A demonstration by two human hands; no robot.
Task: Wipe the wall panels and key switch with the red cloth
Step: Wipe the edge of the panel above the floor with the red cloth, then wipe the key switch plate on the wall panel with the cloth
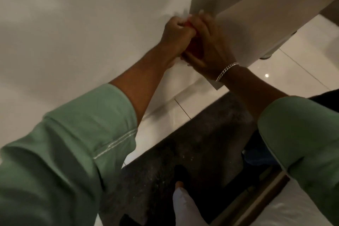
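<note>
Left hand (pixel 176 29) and right hand (pixel 203 46): both closed on bunched red cloth (pixel 191 46) against white wall panel (pixel 82 24); key switch unseen; risk: wadded cloth skips areas, likely.

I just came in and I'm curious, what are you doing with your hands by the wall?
A person in green sleeves has both hands together low against a white wall panel. The left hand and right hand are bunched around a red cloth, of which only a little shows between them. It is blurry, so I cannot tell whether they are wiping or regripping. No key switch is visible.
</note>
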